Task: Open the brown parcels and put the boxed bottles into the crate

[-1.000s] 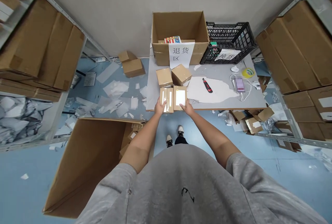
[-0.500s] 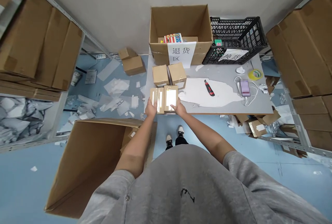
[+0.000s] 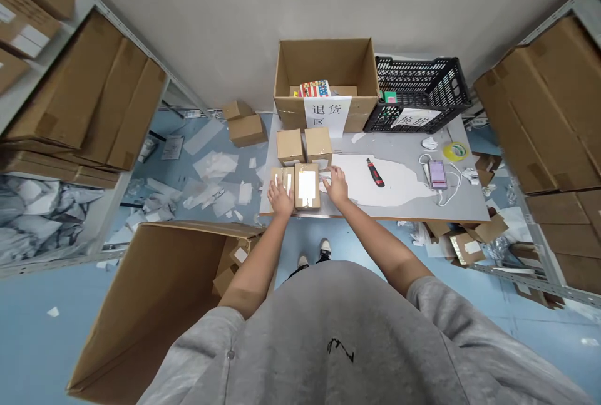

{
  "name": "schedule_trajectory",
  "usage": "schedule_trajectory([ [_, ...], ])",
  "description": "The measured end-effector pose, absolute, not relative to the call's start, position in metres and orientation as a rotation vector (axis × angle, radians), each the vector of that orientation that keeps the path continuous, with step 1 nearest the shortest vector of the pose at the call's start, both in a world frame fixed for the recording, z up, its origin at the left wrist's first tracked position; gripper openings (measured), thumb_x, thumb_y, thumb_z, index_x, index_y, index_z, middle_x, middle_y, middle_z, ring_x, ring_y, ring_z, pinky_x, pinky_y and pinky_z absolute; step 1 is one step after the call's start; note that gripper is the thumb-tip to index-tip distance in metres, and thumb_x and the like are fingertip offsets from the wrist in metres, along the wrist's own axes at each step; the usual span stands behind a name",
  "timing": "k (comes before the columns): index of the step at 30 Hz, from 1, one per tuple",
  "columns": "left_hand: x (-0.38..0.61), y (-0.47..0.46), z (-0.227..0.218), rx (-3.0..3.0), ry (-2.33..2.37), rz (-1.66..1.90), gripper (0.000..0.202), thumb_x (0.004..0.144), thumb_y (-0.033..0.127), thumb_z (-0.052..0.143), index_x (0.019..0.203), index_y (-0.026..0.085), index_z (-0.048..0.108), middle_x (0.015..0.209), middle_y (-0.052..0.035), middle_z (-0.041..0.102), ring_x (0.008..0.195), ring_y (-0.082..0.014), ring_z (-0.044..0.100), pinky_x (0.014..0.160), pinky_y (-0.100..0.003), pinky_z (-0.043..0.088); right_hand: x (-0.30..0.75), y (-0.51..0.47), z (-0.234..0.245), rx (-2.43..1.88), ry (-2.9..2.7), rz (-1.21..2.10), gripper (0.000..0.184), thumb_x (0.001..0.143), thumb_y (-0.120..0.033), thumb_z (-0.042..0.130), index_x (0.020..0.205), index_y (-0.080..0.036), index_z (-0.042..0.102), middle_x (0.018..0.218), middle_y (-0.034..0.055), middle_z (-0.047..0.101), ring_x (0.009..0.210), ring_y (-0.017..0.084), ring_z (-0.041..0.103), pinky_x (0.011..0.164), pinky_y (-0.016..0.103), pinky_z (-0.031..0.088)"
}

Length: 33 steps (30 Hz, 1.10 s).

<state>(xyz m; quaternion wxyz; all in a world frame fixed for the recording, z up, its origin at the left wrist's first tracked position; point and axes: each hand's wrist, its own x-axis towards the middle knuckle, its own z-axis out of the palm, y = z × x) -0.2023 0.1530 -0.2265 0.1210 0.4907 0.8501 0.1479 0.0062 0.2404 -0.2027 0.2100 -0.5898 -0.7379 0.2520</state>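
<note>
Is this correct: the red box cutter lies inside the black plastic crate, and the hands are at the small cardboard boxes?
No: the head view shows the red box cutter on the white paper, not inside the black plastic crate. The left hand and right hand are at the small cardboard boxes.

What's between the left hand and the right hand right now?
In the head view, a small cardboard box with a white label sits between the left hand and the right hand.
</note>
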Motion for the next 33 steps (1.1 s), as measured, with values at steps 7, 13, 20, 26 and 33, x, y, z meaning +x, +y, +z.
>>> schedule_trajectory([
  [7,-0.145,0.199,-0.182,1.593,2.321,0.583,0.080,0.096,0.041,0.062,0.165,0.012,0.033,0.165,-0.0220,0.042,0.154,-0.0372,0.037,0.125,-0.052,0.033,0.016,0.302,-0.172,-1.607,-2.138,0.613,0.067,0.095,-0.012,0.054,0.161,-0.017,0.045,0.170,0.0134,0.038,0.157,0.031,0.030,0.129,0.050,0.030],
  [13,-0.125,0.272,-0.164,1.624,2.263,0.568,0.089,0.090,0.035,0.070,0.165,0.009,0.030,0.164,-0.0261,0.040,0.152,-0.0400,0.038,0.122,-0.052,0.037,0.016,0.320,-0.184,-1.595,-2.087,0.787,0.068,0.092,-0.007,0.052,0.160,-0.014,0.046,0.167,0.0144,0.044,0.157,0.027,0.036,0.131,0.045,0.029],
  [20,-0.124,0.318,-0.171,1.573,2.291,0.545,0.084,0.090,0.031,0.073,0.162,0.009,0.036,0.145,-0.0249,0.054,0.139,-0.0383,0.049,0.115,-0.048,0.044,0.010,0.347,-0.206,-1.510,-1.812,1.160,0.067,0.087,-0.006,0.059,0.152,-0.024,0.056,0.136,0.0061,0.074,0.125,0.024,0.069,0.112,0.043,0.054],
  [26,-0.115,0.344,-0.164,1.666,2.254,0.590,0.069,0.092,0.044,0.076,0.153,0.020,0.055,0.137,-0.0209,0.055,0.132,-0.0378,0.053,0.109,-0.046,0.048,0.036,0.371,-0.200,-1.460,-1.704,1.185,0.064,0.090,-0.010,0.064,0.152,-0.024,0.059,0.134,0.0058,0.075,0.119,0.023,0.073,0.111,0.041,0.055],
  [33,-0.078,0.395,-0.135,1.726,2.164,0.686,0.056,0.097,0.055,0.068,0.140,0.020,0.067,0.125,-0.0181,0.058,0.126,-0.0344,0.054,0.110,-0.045,0.046,0.096,0.406,-0.177,-1.444,-1.552,1.179,0.067,0.090,-0.021,0.069,0.155,-0.022,0.057,0.133,0.0075,0.076,0.124,0.024,0.072,0.112,0.040,0.055],
])
